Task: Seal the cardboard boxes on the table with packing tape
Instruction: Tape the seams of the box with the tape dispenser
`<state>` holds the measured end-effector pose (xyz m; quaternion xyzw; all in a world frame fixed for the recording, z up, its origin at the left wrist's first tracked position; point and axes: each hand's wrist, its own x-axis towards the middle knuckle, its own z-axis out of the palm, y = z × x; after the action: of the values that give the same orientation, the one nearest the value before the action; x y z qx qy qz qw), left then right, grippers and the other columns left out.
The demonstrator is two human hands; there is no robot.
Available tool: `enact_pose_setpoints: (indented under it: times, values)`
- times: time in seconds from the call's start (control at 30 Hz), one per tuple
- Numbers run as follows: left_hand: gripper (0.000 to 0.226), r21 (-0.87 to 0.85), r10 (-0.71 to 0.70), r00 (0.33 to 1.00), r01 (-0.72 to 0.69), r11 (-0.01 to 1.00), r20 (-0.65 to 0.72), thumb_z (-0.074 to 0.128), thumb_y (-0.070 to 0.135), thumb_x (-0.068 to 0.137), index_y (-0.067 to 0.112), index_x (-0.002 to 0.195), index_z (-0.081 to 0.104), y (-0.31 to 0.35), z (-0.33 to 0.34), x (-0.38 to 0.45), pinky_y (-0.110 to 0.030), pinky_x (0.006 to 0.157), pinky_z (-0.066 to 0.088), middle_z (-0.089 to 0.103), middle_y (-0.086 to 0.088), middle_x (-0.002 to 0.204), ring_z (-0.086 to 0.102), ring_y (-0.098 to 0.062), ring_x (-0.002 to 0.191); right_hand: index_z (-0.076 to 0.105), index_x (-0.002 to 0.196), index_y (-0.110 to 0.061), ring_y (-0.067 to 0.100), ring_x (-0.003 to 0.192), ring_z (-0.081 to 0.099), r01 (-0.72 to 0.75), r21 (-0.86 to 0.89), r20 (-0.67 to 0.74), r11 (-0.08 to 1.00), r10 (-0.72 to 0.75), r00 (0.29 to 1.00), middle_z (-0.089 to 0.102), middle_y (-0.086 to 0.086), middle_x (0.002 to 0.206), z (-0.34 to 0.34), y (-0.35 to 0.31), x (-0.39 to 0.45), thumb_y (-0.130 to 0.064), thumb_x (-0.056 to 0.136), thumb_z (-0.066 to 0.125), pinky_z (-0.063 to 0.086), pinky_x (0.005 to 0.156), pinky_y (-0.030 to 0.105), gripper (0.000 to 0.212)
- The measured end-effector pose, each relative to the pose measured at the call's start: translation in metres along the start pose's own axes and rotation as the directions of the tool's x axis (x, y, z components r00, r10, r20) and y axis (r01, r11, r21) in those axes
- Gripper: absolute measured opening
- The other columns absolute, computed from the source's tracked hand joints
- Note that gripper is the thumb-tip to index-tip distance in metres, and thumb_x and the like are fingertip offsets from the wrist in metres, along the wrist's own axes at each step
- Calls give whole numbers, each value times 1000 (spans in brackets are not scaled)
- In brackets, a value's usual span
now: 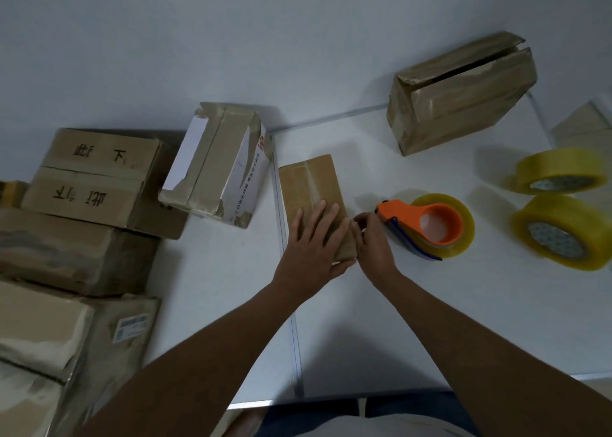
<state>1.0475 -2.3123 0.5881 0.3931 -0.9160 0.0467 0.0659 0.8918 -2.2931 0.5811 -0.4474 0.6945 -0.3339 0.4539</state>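
My forearms enter from the bottom edge and meet over the small box, which lies flat on the white table just right of a table seam. My left hand lies palm-down on the near half of the box, fingers straight and spread, pinning it. My right hand sits at the box's right edge with fingertips drawn together in a pinch; it appears to hold a tape end, though I cannot make out the tape itself. The dispenser, orange-handled with a roll loaded, lies just right of that hand. Two spare rolls rest farther right. A larger box with its top flaps gaping stands beyond them, untaped; more boxes are stacked at left, one white-sided box tilted against them.

Step in hand, as I judge it: anchoring tape to the small box. To do it well I should keep the left palm pressing so the box cannot slide, lay the tape end squarely on the side, then draw it taut along the seam and rub it flat.
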Motion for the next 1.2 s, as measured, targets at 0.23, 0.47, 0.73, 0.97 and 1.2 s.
enact_pose_setpoints:
  times: [0.23,0.47,0.73,0.97,1.2]
  values:
    - [67,-45,-12,1000,12,999,12,46,59,96,12,144,44,0,-6,-1,-60,115,26,38,-15,156,30,-35,146,49,140,-18,8,119,55,-154,203,-46,967,166,985,55,-7,135,-8,-8,-38,-26,106,36,46,100,19,37]
    - [66,-62,-7,999,9,998,39,49,58,96,12,144,44,-1,-7,0,-60,115,25,37,-15,156,30,-35,147,40,147,-22,1,117,52,-59,202,-34,978,67,997,53,-10,132,9,-19,-60,-20,106,37,36,87,-2,41]
    - [69,-61,-20,996,25,998,86,40,63,97,13,144,48,0,-10,0,-59,117,24,36,-13,157,28,-34,148,45,144,-24,3,123,50,-91,240,22,966,88,996,54,-3,139,1,-18,-52,-24,106,36,36,87,-2,39]
    - [69,-106,-28,994,39,994,104,40,62,96,13,143,48,2,-11,0,-61,115,26,37,-13,157,29,-34,147,50,141,-23,-3,111,50,-113,192,16,975,112,994,58,-5,133,-2,-24,-51,-21,105,39,38,80,-3,37]
    - [51,-513,-43,947,210,832,318,55,49,96,32,144,45,-32,-54,9,-47,122,-5,18,7,164,-2,-16,153,41,148,-22,11,115,55,-66,-97,55,993,72,996,58,1,137,-11,-30,-48,-34,105,36,40,87,20,44]
